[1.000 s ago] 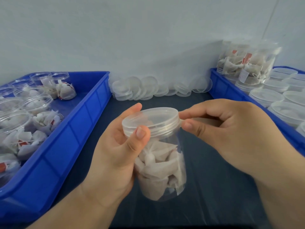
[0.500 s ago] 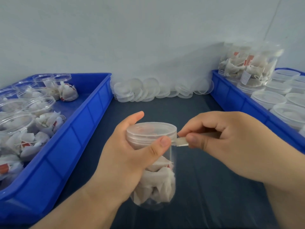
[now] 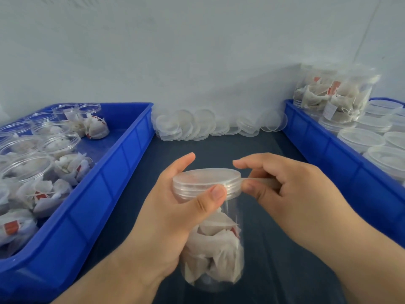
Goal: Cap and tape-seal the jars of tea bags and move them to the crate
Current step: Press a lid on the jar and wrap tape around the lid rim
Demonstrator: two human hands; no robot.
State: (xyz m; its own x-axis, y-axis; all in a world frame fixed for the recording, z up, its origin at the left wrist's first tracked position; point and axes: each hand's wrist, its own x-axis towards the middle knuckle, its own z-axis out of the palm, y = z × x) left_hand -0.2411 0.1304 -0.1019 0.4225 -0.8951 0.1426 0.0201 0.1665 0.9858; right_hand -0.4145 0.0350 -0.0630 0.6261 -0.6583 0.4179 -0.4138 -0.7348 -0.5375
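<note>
Between the two blue crates, above the dark table (image 3: pixel 219 148), a clear jar (image 3: pixel 215 255) of tea bags is held upright, off the surface. Left hand (image 3: pixel 173 216) wraps the jar's upper part, with the thumb pressed across the ribbed side of the lid (image 3: pixel 205 179) and the fingers curled behind. Lid is on and looks level. Right hand (image 3: pixel 291 189) pinches a strip of clear tape (image 3: pixel 262 182) between the thumb and curled fingers, with the index finger extended above it. The strip's free end meets the lid's edge; whether it has stuck cannot be determined.

Assessment: the step in hand is the tape seal. To do it well, the strip should straddle the seam between lid and jar wall and be drawn taut and level. The left hand should turn the jar while the right lays tape down, with the left thumb smoothing each laid section. Risks are tape folding onto itself or bonding to the lid alone.

Destination is judged to be the right crate (image 3: pixel 324 150), where capped jars (image 3: pixel 359 139) stand. Open jars (image 3: pixel 59 141) sit in the left crate (image 3: pixel 105 194), and spare lids (image 3: pixel 197 126) lean against the wall.
</note>
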